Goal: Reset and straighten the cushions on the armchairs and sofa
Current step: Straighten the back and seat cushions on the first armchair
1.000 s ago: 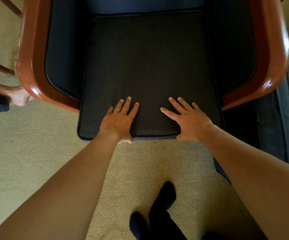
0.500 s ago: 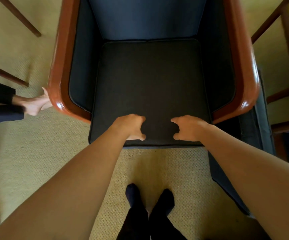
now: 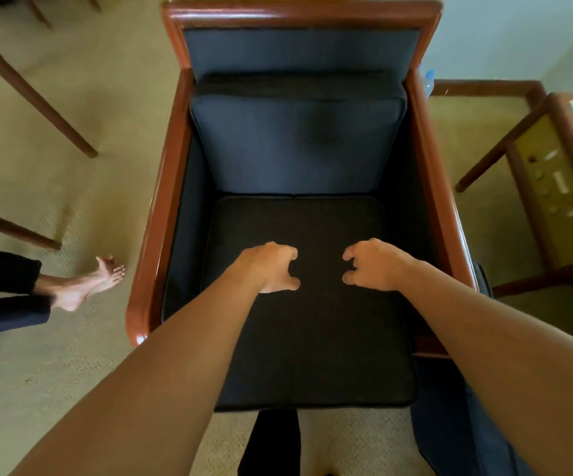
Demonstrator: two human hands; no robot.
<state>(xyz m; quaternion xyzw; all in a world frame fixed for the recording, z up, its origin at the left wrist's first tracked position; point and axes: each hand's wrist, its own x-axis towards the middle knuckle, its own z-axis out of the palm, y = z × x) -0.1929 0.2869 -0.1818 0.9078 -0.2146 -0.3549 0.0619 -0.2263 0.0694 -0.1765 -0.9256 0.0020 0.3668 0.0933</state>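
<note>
A wooden-framed armchair (image 3: 172, 187) fills the middle of the view. Its black seat cushion (image 3: 316, 352) lies flat in the frame, the front edge sticking out a little past the arms. A dark blue back cushion (image 3: 295, 142) leans upright against the padded backrest. My left hand (image 3: 271, 267) and my right hand (image 3: 371, 264) hover side by side over the middle of the seat cushion, fingers curled like claws and apart, holding nothing. Whether the fingertips touch the fabric I cannot tell.
Another person's bare foot (image 3: 86, 286) and dark trouser legs rest on the beige carpet left of the chair. Wooden table legs (image 3: 34, 94) slant at the upper left. A wooden side table (image 3: 549, 173) stands at the right. Dark fabric (image 3: 456, 424) hangs by the chair's right front.
My hands have lifted from lying flat at the cushion's front edge, curled, and moved toward its middle. The view has tilted up, bringing the back cushion and backrest into sight.
</note>
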